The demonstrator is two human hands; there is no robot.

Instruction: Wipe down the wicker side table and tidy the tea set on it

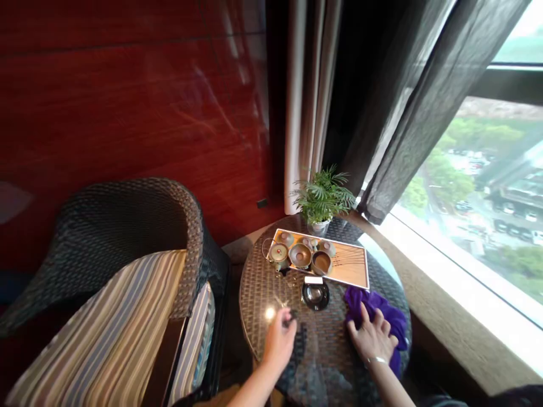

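My left hand (280,338) is closed above the near left part of the round table (316,362), with a small dark thing showing at its fingers that is too small to name. My right hand (373,337) lies over a crumpled purple cloth (394,322), fingers spread and not gripping it. Between and beyond the hands sits a black glass ashtray (315,295), a small white item (313,280) at its far rim. Behind it, a tea tray (350,265) carries a lidded teapot (279,252), bowls (300,255) and small cups.
A potted fern-like plant (323,195) stands at the table's far edge. To the left is a wicker armchair (193,243) with a striped cushion (114,328). Curtains (407,113), a stone sill (445,316) and a window (487,181) border the right side; a red wall panel (127,113) rises behind.
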